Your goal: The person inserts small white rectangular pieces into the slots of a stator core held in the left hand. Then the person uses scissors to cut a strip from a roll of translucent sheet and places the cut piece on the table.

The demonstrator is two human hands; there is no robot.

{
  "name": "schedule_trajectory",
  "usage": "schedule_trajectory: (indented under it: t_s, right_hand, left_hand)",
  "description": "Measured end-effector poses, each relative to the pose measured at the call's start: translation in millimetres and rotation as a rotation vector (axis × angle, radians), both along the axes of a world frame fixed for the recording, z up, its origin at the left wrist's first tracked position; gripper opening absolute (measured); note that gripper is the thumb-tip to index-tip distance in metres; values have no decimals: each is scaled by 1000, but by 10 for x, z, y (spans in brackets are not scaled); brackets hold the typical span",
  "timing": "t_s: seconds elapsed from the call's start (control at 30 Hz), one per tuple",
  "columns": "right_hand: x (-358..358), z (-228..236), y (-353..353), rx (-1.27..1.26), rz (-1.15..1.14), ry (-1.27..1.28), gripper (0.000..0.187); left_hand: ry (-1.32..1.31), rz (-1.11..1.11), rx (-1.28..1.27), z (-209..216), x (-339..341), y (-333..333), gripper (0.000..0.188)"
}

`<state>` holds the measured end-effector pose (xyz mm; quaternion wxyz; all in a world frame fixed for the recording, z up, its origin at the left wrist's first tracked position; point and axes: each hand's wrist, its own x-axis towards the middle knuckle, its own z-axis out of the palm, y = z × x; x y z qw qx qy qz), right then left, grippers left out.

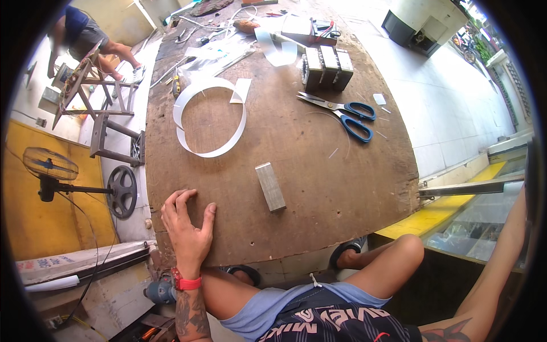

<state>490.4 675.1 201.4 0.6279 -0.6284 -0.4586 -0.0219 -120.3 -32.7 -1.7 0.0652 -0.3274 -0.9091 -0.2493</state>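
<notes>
My left hand [185, 219] lies flat on the near left part of a worn wooden table [319, 171], fingers spread, holding nothing. It wears a red wristband. A small grey metal block [270, 186] lies on the table just to the right of that hand, apart from it. My right forearm [501, 256] stretches out along the right rim of the picture, and its hand is outside the picture. Farther back lie blue-handled scissors [342, 114] and a curled white strip [208, 117].
Three grey stacked metal blocks [326, 67] stand at the back with another white strip [276, 51], wires and tools. A floor fan [50, 165], a black wheel [121, 191] and a wooden stand [91, 97] are to the left. Another person [80, 34] bends over at the far left.
</notes>
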Motion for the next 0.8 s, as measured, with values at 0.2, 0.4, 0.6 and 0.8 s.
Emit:
schedule_trajectory:
  t_s: [0.2,0.4,0.6,0.8]
  right_hand:
    - [-45,-12,-12,-6,15,13,40]
    - [-56,-6,-1,-4,16,28,39]
    - [-30,-4,38,-19,20,52,37]
    - [-45,79,191,8,21,39,35]
  left_hand:
    - [-8,1,5,12,2,-15,45]
    - [8,-9,25,10,-3,-4,44]
    - [-2,0,20,35,17,-33,43]
    - [15,6,14,11,73,-77,44]
